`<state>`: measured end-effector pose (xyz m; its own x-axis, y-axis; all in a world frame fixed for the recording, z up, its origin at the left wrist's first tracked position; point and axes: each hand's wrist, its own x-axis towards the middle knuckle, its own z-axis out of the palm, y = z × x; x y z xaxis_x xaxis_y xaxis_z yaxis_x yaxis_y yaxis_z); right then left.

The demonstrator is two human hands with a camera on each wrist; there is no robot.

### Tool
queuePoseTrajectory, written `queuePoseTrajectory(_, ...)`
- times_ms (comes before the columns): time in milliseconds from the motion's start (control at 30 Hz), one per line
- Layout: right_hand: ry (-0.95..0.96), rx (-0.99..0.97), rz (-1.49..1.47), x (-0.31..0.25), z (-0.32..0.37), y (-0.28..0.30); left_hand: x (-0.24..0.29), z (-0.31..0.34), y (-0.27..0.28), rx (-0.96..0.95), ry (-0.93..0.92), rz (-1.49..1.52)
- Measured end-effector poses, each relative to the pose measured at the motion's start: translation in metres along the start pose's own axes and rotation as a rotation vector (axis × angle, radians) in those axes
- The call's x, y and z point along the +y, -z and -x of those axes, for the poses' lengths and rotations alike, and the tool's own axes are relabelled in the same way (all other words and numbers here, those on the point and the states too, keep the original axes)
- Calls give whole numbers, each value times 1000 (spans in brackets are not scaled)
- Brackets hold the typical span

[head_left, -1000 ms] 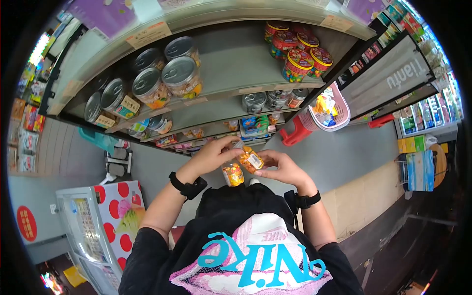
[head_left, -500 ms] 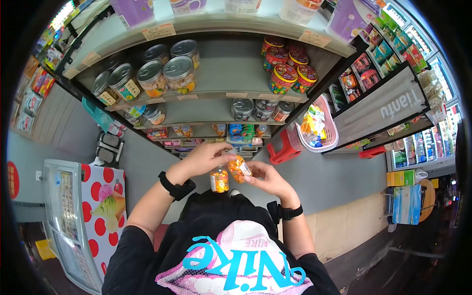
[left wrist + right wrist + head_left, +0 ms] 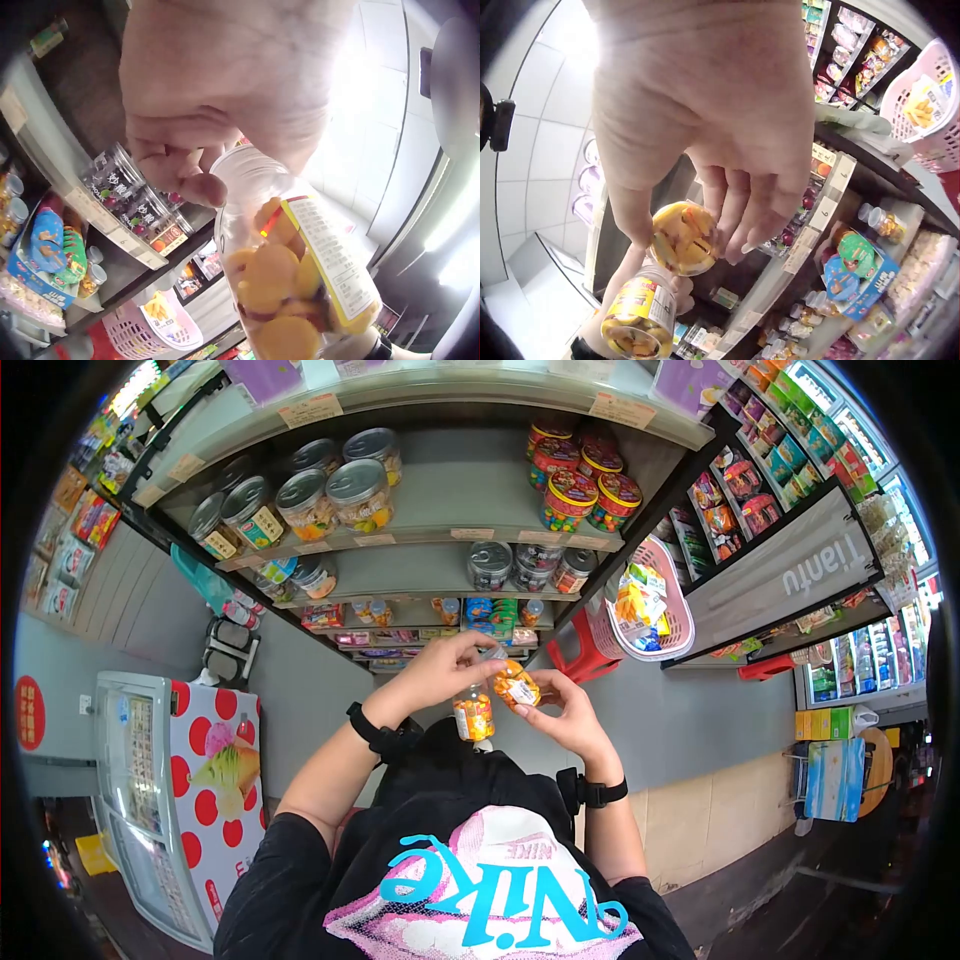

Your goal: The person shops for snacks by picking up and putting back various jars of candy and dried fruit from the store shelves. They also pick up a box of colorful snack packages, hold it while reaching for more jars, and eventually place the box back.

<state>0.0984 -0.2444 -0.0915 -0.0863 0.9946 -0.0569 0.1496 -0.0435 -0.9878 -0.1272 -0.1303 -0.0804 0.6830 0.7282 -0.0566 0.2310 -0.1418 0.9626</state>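
In the head view my left hand (image 3: 440,672) pinches a clear jar (image 3: 474,715) of orange-yellow pieces near its top. Tilted close beside it is a second jar (image 3: 517,688), gripped by the fingers and thumb of my right hand (image 3: 572,718). In the left wrist view, my left hand (image 3: 232,82) is at the neck of a jar (image 3: 274,277) with a white and yellow label; most of its fingers are hidden. The right wrist view shows my right hand (image 3: 712,112) holding one jar (image 3: 685,244), its round end facing the camera, above the yellow-labelled jar (image 3: 641,307).
Shelves (image 3: 440,540) ahead hold metal-lidded jars (image 3: 360,495) and red-and-yellow tubs (image 3: 572,500). A pink basket (image 3: 675,630) of packets stands at the right near a red stool (image 3: 582,650). A glass-topped freezer (image 3: 150,790) is at the left.
The head view has shifted, with the shelves now lower in it than a second ago. Both hands keep hold of their jars, and the right-hand jar's label has turned slightly.
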Motion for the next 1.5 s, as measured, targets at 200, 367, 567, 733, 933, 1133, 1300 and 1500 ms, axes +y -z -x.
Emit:
queuePoseTrajectory(200,8,-30,-101,-3,-1,2,27,4,5,47,16,-75)
queuePoseTrajectory(367,30,12,-162,0,-1,12,70,-13,35,195,-41,-190)
queuePoseTrajectory(567,-14,83,-172,17,4,36,115,-62,83,552,-264,-374)
queuePoseTrajectory(733,-53,193,-233,23,9,38,141,-114,105,636,-240,-669)
queuePoseTrajectory(933,-83,249,-244,35,18,26,131,-180,101,568,-174,-1106)
queuePoseTrajectory(1133,-73,317,-231,47,32,30,138,-195,88,471,-66,-1201)
queuePoseTrajectory(1300,-101,361,-251,54,40,30,158,-171,77,416,23,-1160)
queuePoseTrajectory(1500,-112,348,-256,57,42,29,147,-130,82,443,-5,-968)
